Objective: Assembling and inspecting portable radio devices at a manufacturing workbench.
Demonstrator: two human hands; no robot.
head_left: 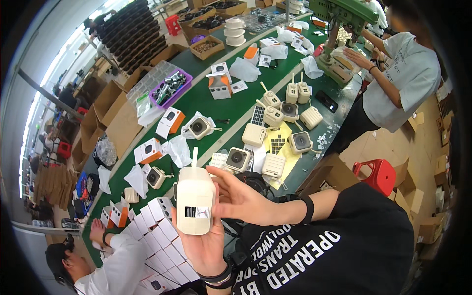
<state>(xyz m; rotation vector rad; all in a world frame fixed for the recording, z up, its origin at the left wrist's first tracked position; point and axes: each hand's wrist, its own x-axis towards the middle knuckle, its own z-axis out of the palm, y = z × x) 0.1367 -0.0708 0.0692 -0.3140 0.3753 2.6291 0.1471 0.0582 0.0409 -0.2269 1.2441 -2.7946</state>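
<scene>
A cream portable device, like a small speaker (194, 184), is held up in front of me. A black-and-white label sits low on the side facing me, and a cream strap sticks up from its top. My left hand (204, 248) cups it from below, fingers wrapped along its edge. From the right, my right hand (243, 196) presses its thumb near the label, with fingers curled at the device's upper edge. Beyond my hands lie more cream devices, among them one with a round dark front (238, 160) and a ribbed one (273, 165).
White-and-orange boxes (148, 150) and plastic bags (177, 150) lie across the green table (196, 101). Stacked white boxes (162, 246) stand at lower left beside a seated co-worker (115, 265). Another co-worker (403, 78) stands by a green press (339, 29). A red stool (378, 177) stands at right.
</scene>
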